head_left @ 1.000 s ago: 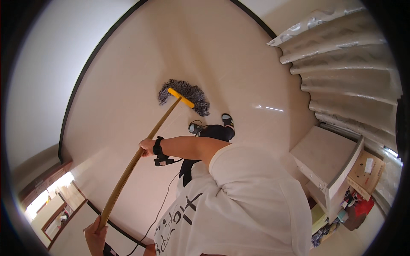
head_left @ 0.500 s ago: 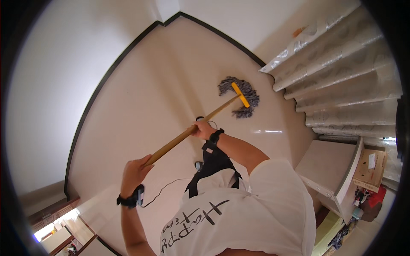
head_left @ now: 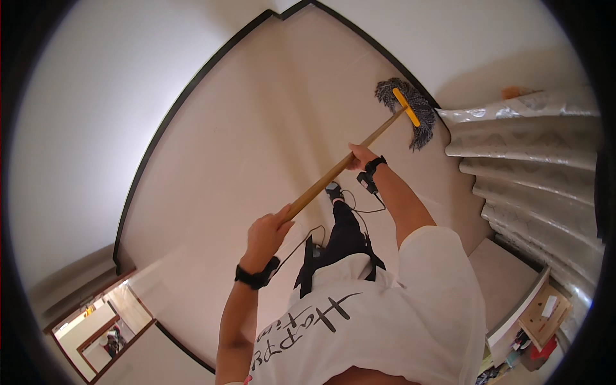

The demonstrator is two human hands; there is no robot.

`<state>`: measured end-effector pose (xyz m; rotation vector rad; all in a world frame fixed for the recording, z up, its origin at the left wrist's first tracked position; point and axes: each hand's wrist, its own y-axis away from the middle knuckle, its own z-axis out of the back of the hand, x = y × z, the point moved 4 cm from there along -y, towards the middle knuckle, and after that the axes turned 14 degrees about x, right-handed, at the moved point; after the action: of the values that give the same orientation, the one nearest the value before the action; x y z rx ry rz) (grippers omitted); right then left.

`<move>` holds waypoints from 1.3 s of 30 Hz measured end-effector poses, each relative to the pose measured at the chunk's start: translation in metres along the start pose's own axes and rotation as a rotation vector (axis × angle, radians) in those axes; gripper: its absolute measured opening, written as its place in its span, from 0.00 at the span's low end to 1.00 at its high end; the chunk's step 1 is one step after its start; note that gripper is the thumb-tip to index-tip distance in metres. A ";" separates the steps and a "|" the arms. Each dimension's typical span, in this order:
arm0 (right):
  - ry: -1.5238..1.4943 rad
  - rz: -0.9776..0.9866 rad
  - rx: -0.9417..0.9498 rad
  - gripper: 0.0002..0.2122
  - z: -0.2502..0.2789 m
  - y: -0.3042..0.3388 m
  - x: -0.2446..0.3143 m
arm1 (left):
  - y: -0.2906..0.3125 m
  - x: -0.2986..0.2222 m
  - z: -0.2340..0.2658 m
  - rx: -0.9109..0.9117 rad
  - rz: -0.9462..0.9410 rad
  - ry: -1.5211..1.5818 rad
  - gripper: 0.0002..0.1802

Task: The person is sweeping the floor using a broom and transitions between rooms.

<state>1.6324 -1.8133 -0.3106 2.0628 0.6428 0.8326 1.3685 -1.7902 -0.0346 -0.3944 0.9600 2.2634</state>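
A mop [head_left: 406, 108] with a grey string head, a yellow clamp bar and a long wooden handle lies slantwise across the view. Its head rests on the pale floor, right by the dark baseboard and close to the curtain. My left hand [head_left: 268, 236] is closed round the upper end of the handle. Farther down the shaft, my right hand [head_left: 361, 158] grips it too, with the arm stretched forward. Both wrists wear black bands with small devices and thin cables.
Dark baseboard [head_left: 183, 96] edges the floor below white walls. A silvery patterned curtain [head_left: 526, 144] hangs at the right. A pale cabinet [head_left: 504, 276] stands below it, near a cardboard box [head_left: 543, 314]. My shoe [head_left: 333, 190] is on the floor. A doorway [head_left: 106, 327] opens at lower left.
The mop head has been pushed away and to the right, from open floor to the baseboard. Both hands moved right and forward with the handle, and the view shifted.
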 end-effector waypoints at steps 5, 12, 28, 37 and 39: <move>0.158 -0.250 0.263 0.17 -0.068 -0.036 -0.040 | 0.081 0.052 0.035 0.003 0.212 0.055 0.18; -0.065 -0.471 0.705 0.10 -0.290 -0.056 -0.155 | 0.257 0.087 0.109 -0.127 0.503 0.097 0.20; -0.226 -0.259 0.424 0.08 -0.371 -0.078 -0.102 | 0.215 0.173 0.231 -0.141 0.349 0.049 0.19; -0.797 0.141 0.163 0.09 -0.199 -0.114 0.029 | -0.002 0.130 0.258 -0.029 -0.177 -0.107 0.16; -0.853 0.269 0.160 0.08 -0.171 -0.101 0.068 | -0.052 0.111 0.263 -0.028 -0.254 -0.138 0.15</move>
<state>1.5346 -1.6279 -0.2922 2.4061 -0.0450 -0.0197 1.3134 -1.5230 0.0645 -0.3463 0.7624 2.0459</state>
